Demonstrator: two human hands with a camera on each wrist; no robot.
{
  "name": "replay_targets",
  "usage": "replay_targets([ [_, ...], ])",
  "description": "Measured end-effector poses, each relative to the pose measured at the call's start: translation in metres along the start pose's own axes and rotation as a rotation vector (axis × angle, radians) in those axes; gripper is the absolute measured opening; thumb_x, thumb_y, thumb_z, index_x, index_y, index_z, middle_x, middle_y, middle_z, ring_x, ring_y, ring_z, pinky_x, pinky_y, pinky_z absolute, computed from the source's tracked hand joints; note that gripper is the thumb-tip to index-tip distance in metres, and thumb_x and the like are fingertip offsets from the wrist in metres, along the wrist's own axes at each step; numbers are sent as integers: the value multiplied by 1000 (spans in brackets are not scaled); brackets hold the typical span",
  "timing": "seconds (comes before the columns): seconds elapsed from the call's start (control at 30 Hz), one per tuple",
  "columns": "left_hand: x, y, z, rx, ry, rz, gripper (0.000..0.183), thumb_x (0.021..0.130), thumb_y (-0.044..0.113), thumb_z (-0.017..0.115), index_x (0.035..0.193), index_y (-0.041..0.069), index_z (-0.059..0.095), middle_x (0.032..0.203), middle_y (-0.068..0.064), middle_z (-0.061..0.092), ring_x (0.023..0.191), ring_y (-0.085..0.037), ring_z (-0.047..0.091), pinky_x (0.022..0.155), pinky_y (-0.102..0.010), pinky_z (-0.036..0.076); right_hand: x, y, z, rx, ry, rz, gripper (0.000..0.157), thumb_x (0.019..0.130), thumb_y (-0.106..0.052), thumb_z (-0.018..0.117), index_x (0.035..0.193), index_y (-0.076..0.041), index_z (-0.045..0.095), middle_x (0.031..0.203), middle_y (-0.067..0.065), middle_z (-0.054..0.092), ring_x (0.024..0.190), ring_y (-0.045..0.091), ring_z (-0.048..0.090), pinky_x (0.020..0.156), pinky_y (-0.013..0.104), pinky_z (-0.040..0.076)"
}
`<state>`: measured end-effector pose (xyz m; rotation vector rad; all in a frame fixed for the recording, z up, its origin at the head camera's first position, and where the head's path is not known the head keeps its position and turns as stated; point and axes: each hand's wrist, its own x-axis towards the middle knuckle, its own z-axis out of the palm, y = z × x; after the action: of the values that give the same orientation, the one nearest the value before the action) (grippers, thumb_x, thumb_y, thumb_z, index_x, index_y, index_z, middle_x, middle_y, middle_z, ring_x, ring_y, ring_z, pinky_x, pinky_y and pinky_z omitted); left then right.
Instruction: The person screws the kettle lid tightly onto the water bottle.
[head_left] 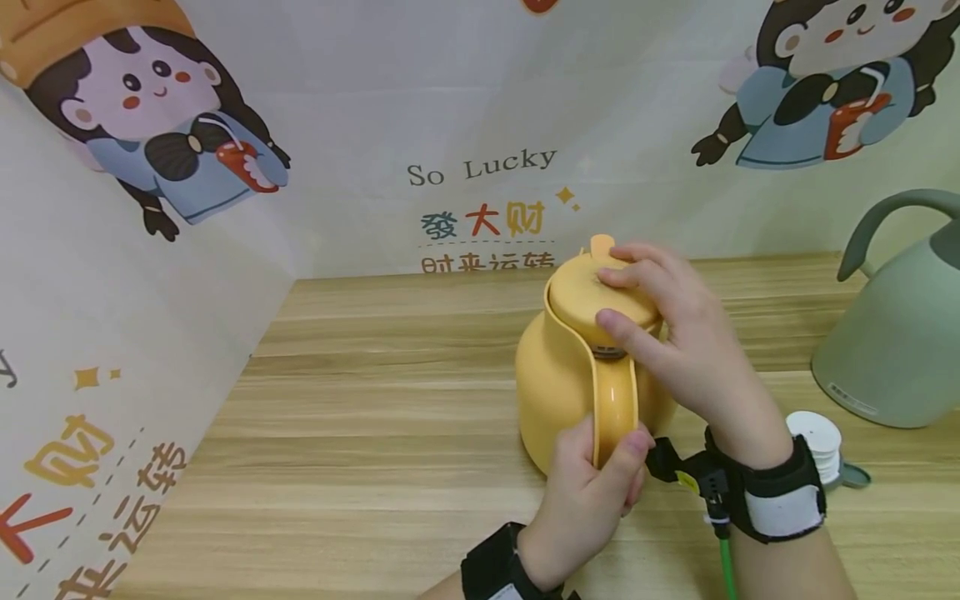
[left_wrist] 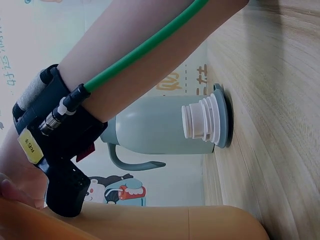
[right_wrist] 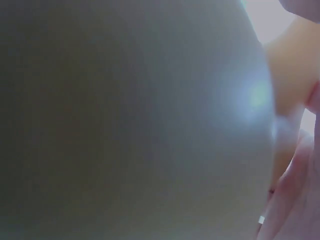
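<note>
Head view shows me the yellow jug [head_left: 551,392] upright, right of centre towards the surface's [head_left: 360,417] far edge, long axis vertical, handle [head_left: 617,400] facing the near edge. The lid [head_left: 600,292] lies directly under the right hand [head_left: 690,350], so I judge that hand the nearer for working it; its fingers spread loosely across the top, forearm angling in from the near right. The left hand [head_left: 588,487] grips the handle low down, its fingers curled round.

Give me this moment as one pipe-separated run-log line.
left hand: grips handle of yellow jug | right hand: touches yellow lid at jug's mouth | green jug: stands upright | white-and-grey stopper: on table
</note>
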<state>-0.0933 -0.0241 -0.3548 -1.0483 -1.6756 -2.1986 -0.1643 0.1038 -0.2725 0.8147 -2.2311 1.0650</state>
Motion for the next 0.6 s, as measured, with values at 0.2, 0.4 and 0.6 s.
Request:
replay_targets([
  [0.2,-1,1,0,8,0,-9,16,97,3,43,84,-6,49,47,-7,39,43,-5,38,35,-20,32,-3,1,0,60,-19,-26,31,87,-15,52,117,-13,59,135,0,44,126,20,34,101,46,29],
  [0.4,1,6,0,18,2,4,20,98,7,44,86,-8,49,47,-9,40,42,-6,37,35,-20,32,-3,2,-4,83,-35,-36,33,86,-15,55,119,-15,58,135,0,44,126,20,34,101,46,28],
  [0.6,4,14,1,17,5,10,20,98,6,44,84,-8,48,47,-10,39,41,-6,37,34,-19,32,-3,2,-5,49,-23,-38,33,83,-19,61,116,-17,60,130,2,48,124,21,36,98,47,30],
])
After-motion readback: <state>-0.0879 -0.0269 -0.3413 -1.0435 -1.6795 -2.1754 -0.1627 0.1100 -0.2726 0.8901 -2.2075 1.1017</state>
